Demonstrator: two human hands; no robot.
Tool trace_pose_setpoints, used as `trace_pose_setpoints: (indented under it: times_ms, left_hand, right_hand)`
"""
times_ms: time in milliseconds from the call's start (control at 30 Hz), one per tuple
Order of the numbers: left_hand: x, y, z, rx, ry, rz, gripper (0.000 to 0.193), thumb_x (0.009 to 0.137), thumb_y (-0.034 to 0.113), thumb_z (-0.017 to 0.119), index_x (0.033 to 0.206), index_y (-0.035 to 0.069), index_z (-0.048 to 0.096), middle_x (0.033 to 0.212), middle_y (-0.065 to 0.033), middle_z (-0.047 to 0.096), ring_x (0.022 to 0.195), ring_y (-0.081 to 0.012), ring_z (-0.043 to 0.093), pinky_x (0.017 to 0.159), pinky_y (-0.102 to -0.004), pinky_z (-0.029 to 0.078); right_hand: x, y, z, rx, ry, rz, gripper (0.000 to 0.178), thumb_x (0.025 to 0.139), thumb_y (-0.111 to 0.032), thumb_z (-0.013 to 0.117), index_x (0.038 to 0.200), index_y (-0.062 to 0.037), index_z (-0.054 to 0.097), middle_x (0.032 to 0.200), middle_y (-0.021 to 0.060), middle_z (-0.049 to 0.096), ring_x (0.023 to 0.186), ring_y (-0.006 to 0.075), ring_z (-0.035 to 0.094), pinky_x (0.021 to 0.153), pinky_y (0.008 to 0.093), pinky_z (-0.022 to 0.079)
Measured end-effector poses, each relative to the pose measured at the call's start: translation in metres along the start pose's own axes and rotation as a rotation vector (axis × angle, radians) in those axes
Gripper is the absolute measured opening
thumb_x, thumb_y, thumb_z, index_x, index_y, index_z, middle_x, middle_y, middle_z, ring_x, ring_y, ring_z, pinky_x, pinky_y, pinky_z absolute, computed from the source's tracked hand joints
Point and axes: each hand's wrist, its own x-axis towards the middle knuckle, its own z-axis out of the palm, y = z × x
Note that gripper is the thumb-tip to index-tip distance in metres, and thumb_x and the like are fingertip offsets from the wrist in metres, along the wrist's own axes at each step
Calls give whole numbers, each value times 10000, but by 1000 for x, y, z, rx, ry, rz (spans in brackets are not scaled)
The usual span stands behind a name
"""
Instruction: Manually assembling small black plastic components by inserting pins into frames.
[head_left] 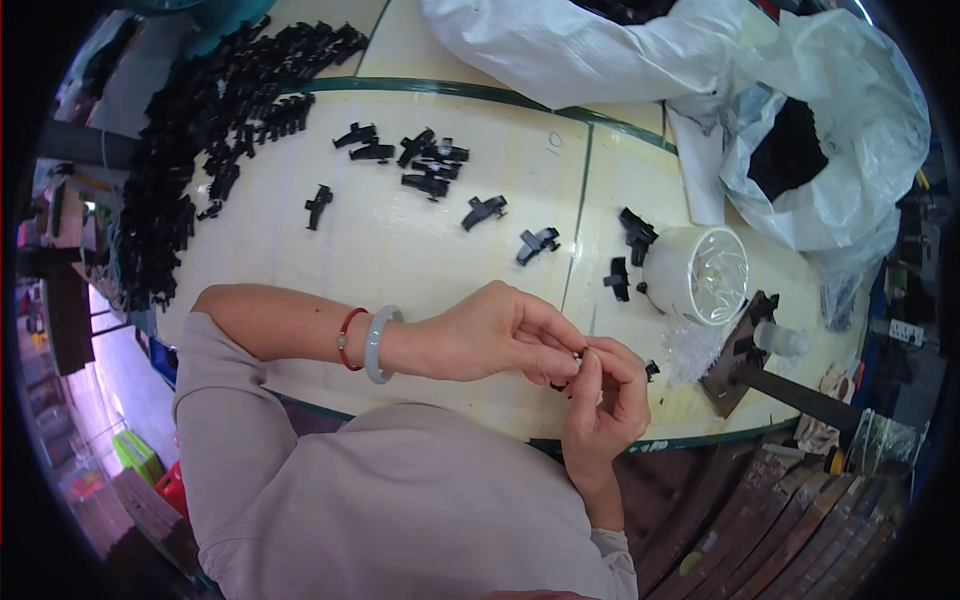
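Observation:
My left hand and my right hand meet above the near edge of the pale table. Together their fingertips pinch a small black plastic part, mostly hidden by the fingers. A pale bangle and a red cord sit on my left wrist. Loose black clips lie scattered on the table beyond my hands. A white round tub with small clear pieces stands to the right, with more clear pieces spilled beside it.
A large heap of black clips covers the table's far left. White plastic bags, one holding black parts, lie at the back right. A dark metal jig with a handle sits at the right edge.

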Motion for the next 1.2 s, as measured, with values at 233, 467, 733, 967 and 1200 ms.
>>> trace_pose_setpoints:
  times_ms: [233,467,733,967,1200]
  left_hand:
    - [5,4,8,-66,88,-96,181,911,133,593,990,-26,625,907,-83,663,763,-114,636,681,-231,529]
    - [3,23,0,164,-13,-218,209,918,190,592,943,-12,643,869,-64,654,713,-88,626,627,-210,511]
    - [21,22,-8,1534,294,827,381,699,135,748,1046,54,614,1130,-98,583,1086,-281,534,903,-391,451]
    - [13,36,-61,2115,397,730,379,781,93,641,1134,-19,558,1205,-136,554,1199,-307,479,1046,-489,310]
    - [-14,48,-93,2254,595,666,348,795,89,616,1117,-33,566,1186,-155,564,1168,-308,502,1034,-482,334]
  right_hand:
    - [9,4,1,-31,101,-108,122,812,65,634,926,32,607,933,154,637,716,176,628,578,238,518]
    - [14,6,-23,-49,-151,-302,261,717,108,686,968,50,652,919,162,654,741,217,649,627,258,538]
    - [19,7,-31,36,-36,-184,258,687,117,701,934,57,659,871,157,662,711,196,649,611,250,530]
    - [13,20,-46,-29,66,-30,208,704,123,687,896,45,672,875,144,662,660,151,627,551,230,516]
    - [-4,25,-56,-58,102,50,187,730,108,672,907,46,668,885,141,661,645,140,616,541,232,510]
